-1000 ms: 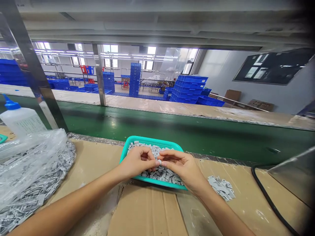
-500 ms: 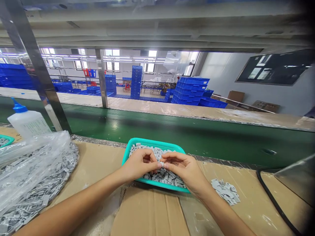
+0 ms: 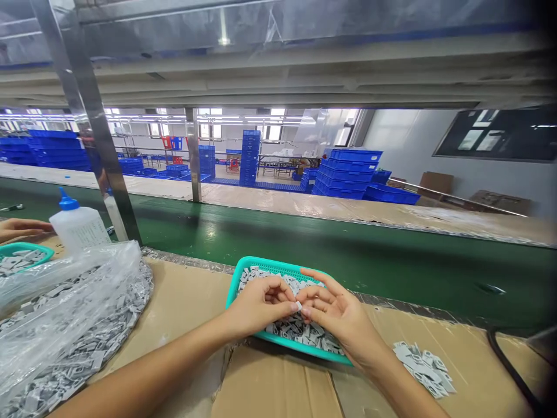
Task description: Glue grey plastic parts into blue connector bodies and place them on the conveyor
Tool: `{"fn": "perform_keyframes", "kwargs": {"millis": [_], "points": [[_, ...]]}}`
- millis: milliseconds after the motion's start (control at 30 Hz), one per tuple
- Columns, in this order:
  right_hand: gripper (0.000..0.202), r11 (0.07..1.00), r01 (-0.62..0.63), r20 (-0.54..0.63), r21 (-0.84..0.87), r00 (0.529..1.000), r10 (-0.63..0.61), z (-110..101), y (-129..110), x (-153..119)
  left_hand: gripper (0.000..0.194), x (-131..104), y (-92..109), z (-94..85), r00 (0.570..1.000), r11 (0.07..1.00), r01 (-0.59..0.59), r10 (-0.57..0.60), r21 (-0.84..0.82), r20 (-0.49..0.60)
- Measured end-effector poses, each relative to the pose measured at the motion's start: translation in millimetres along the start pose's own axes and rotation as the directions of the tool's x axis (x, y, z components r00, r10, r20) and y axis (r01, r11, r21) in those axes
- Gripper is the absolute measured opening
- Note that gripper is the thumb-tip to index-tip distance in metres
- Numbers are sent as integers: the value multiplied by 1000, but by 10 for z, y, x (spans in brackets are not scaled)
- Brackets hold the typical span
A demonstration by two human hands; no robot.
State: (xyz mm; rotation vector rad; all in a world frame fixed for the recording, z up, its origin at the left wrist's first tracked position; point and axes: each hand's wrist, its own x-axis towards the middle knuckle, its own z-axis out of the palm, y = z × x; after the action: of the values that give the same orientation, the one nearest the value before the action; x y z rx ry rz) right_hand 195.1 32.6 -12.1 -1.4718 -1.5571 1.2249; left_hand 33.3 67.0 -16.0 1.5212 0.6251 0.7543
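Observation:
My left hand [image 3: 263, 305] pinches a small light-grey plastic part [image 3: 298, 306] between thumb and forefinger. From the other side, my right hand [image 3: 339, 310] meets the same part with thumb and a fingertip, its upper finger stretched out. Both hands are over a turquoise basket [image 3: 300, 350] filled with many similar grey plastic parts [image 3: 287, 330]. The fingers cover much of the held part. To the right of my right forearm, a loose pile of flat grey parts [image 3: 424, 368] lies on the cardboard.
At left sits a clear plastic bag [image 3: 104, 313] full of grey parts, with a blue-capped white bottle [image 3: 80, 226] behind it. Another person's hand [image 3: 21, 228] is near a second turquoise basket [image 3: 46, 252]. A green conveyor belt [image 3: 209, 232] runs behind; a metal post [image 3: 93, 122] stands left.
The whole view has shifted, so things appear lower and farther right. My right hand's upper finger has lifted and spread. Another person's hand has come into view at left.

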Motion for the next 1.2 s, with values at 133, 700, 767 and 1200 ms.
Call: {"fn": "perform_keyframes", "kwargs": {"millis": [133,700,767,1200], "points": [[109,1000,-9,-7,12,1000,9,-19,27,5,32,-9,25,-7,999,999,-32,31,33,38],[96,991,66,-44,-120,996,-71,-61,112,20,33,-7,-21,-28,998,990,-60,56,129,33],[97,991,70,-78,-113,994,-79,-70,148,40,33,9,-36,-28,999,993,-43,40,107,26],[115,990,10,-107,-139,994,-25,-156,310,186,35,65,-92,-43,998,987,-58,61,150,-14]]}}
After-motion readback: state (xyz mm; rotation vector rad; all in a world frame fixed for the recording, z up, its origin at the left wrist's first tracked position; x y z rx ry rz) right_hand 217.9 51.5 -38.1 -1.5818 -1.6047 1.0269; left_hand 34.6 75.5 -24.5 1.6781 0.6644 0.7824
